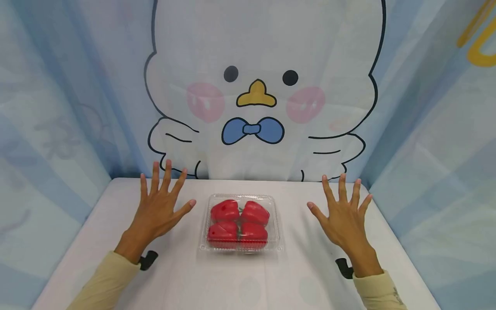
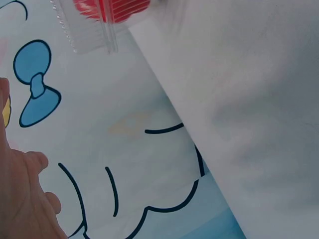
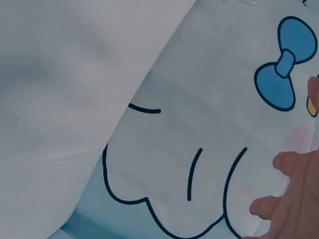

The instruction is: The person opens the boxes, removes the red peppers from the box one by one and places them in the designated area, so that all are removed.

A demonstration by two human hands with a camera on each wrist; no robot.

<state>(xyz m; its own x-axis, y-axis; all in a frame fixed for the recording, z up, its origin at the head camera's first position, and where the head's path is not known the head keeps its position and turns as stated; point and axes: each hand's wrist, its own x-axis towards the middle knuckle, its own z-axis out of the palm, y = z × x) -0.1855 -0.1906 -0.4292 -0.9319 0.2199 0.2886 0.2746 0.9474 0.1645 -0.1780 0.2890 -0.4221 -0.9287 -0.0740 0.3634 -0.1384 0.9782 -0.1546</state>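
A person's left hand (image 1: 156, 211) and right hand (image 1: 345, 221), all fingers straight and spread apart, flank one clear plastic box (image 1: 272, 202) on a white table (image 1: 248, 284). Four red peppers (image 1: 253, 234), in two rows of two, fill the box, which sits toward the far edge, midway between the left and right edges. Each hand reaches toward its own far corner, apart from the box. One cartoon bird (image 1: 255, 51) wearing one blue bow tie (image 1: 252, 129) looms behind.
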